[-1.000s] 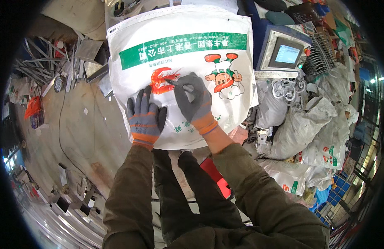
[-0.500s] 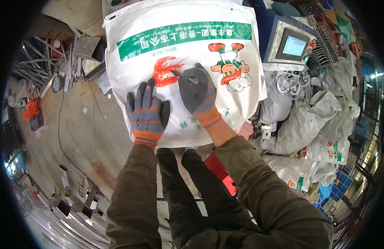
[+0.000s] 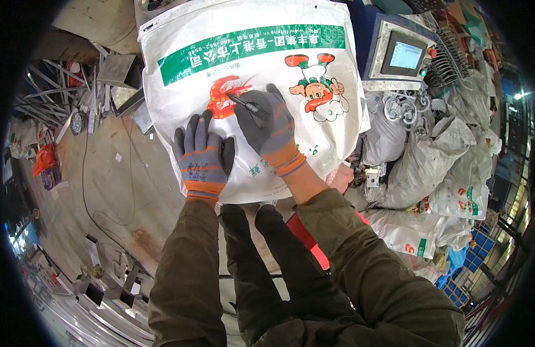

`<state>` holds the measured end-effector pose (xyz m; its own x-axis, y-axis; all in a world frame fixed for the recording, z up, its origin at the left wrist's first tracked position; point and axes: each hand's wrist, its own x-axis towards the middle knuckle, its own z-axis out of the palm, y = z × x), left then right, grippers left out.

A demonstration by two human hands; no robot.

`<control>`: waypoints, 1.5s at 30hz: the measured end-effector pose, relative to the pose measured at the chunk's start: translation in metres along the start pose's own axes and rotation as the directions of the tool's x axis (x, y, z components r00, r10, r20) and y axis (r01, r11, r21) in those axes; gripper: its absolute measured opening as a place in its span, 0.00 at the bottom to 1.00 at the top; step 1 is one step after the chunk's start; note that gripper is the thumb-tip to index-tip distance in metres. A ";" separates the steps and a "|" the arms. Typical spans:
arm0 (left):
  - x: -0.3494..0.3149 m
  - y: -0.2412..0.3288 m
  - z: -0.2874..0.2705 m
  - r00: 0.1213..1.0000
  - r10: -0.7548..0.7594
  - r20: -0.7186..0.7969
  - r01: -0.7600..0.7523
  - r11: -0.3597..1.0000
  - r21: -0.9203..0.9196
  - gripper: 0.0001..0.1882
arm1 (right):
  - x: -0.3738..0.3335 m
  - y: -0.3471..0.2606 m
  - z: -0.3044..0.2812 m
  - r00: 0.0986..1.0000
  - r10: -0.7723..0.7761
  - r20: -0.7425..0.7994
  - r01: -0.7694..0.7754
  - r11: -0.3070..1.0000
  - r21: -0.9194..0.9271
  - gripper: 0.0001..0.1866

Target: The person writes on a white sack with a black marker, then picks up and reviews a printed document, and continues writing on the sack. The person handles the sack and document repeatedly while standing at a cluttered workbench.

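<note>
Big white sack (image 3: 250, 92) lies flat in front of the person, green band across its far end, red crayfish print (image 3: 224, 95) and cartoon chef print (image 3: 313, 89) on it; sack covers whatever is under it, so the support can't be told. Left hand (image 3: 202, 159) in grey-orange glove, fingers spread, palm pressed flat on the sack near its close edge. Right hand (image 3: 270, 130), same glove, grip pinched around a dark pen (image 3: 244, 104); pen tip sits at the crayfish print; the two hands are just beside each other. Grey control box (image 3: 397, 58) with lit screen at the sack's right; filled sacks (image 3: 429, 168) heaped further right; metal scrap (image 3: 76, 92) on the floor (image 3: 111, 185) to the left.
</note>
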<state>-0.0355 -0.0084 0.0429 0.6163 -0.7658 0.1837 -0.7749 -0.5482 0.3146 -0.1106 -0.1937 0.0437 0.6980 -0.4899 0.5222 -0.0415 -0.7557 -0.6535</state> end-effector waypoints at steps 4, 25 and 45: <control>0.000 -0.001 0.000 1.000 -0.009 0.018 0.010 1.000 -0.010 0.17 | 0.001 -0.002 -0.009 0.986 0.164 -0.002 -0.164 0.984 -0.067 0.14; 0.001 -0.001 -0.002 0.999 -0.009 0.036 0.009 1.000 0.000 0.17 | 0.006 -0.003 -0.008 0.990 0.141 -0.008 -0.140 0.987 0.074 0.09; 0.001 -0.001 0.000 0.999 -0.015 0.038 0.015 1.000 -0.002 0.17 | 0.004 -0.008 -0.012 0.960 0.280 -0.004 -0.278 0.952 0.125 0.09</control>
<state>-0.0341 -0.0084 0.0430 0.6221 -0.7698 0.1431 -0.7653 -0.5592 0.3188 -0.1160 -0.1945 0.0570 0.6558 -0.6837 0.3201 -0.1437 -0.5294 -0.8361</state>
